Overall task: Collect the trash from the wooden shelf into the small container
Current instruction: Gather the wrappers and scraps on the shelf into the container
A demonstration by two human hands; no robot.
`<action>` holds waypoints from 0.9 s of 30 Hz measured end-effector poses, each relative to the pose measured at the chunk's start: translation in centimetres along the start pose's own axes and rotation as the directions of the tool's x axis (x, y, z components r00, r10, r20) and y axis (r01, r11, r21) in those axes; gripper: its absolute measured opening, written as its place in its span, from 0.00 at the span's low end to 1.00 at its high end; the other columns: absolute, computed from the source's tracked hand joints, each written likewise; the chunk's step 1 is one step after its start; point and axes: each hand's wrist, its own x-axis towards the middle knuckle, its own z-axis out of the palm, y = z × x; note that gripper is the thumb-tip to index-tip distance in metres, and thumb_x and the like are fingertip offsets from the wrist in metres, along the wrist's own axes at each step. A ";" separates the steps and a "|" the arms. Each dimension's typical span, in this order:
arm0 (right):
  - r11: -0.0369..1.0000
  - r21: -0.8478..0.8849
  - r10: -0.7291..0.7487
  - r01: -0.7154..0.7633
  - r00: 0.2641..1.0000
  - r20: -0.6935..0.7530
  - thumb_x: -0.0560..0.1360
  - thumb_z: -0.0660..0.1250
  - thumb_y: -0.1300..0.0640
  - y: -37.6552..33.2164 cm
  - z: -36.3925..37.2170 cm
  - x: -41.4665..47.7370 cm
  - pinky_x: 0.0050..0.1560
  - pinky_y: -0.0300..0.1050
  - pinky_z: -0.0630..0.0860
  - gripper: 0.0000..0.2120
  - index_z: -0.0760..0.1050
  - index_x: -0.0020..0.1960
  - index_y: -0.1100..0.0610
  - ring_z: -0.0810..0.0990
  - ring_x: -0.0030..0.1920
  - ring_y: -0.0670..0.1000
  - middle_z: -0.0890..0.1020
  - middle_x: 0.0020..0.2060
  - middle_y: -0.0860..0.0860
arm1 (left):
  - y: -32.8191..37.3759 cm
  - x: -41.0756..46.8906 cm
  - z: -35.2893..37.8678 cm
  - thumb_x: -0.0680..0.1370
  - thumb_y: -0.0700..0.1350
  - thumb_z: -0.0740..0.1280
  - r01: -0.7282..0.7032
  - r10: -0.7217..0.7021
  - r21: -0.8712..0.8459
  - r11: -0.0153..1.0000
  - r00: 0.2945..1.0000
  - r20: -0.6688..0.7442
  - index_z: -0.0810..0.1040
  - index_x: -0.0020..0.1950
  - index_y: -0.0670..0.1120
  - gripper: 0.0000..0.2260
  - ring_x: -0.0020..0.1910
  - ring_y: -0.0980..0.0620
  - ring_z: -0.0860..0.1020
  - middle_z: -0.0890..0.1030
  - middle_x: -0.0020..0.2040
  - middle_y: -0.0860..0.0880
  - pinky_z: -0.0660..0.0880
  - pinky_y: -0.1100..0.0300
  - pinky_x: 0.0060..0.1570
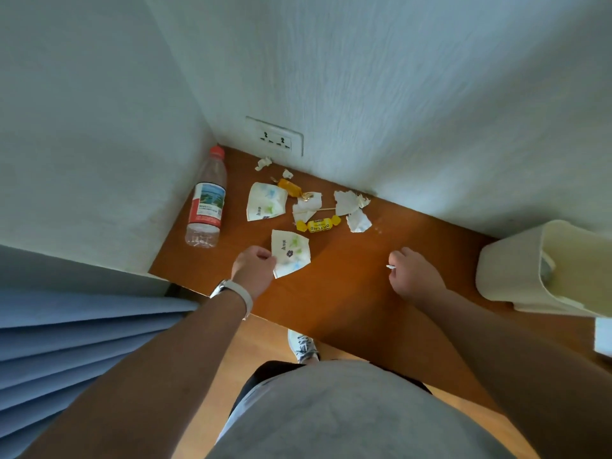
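On the wooden shelf [347, 276], left hand [251, 270] pinches a floral wrapper [291, 253], right hand [414, 276] a white scrap [390, 267], fingers [399, 255] curled.

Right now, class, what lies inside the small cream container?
A pale crumpled scrap shows just inside the container; deeper down, its interior runs past the frame edge, unseen.
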 end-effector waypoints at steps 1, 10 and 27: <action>1.000 0.006 -0.005 0.005 1.000 0.003 0.76 0.62 0.60 0.0 0.1 -0.2 0.42 0.47 0.77 0.02 0.71 0.48 0.56 0.72 0.41 0.49 0.71 0.40 0.49 | 0.1 -0.1 0.1 0.78 0.45 0.67 -0.001 0.001 -0.005 1.000 1.000 0.001 0.80 0.55 0.48 0.07 0.47 0.51 0.77 0.80 0.52 0.49 0.69 0.64 0.32; 0.994 0.107 0.002 0.007 0.997 -0.078 0.75 0.62 0.61 1.2 -0.7 -2.5 0.36 0.44 0.74 0.02 0.72 0.44 0.55 0.72 0.36 0.49 0.72 0.37 0.49 | 1.7 -2.1 1.7 0.78 0.46 0.66 -0.120 0.120 -0.004 0.993 0.992 0.046 0.80 0.52 0.49 0.05 0.47 0.54 0.76 0.80 0.50 0.51 0.68 0.65 0.35; 0.970 0.242 0.090 0.036 0.867 -0.490 0.76 0.64 0.60 9.9 -11.0 -10.3 0.40 0.46 0.71 0.05 0.76 0.50 0.58 0.73 0.44 0.50 0.77 0.46 0.50 | 18.0 -13.6 11.5 0.78 0.43 0.67 -0.386 0.434 -0.233 0.892 0.876 0.212 0.79 0.48 0.46 0.02 0.36 0.55 0.75 0.82 0.45 0.50 0.70 0.71 0.27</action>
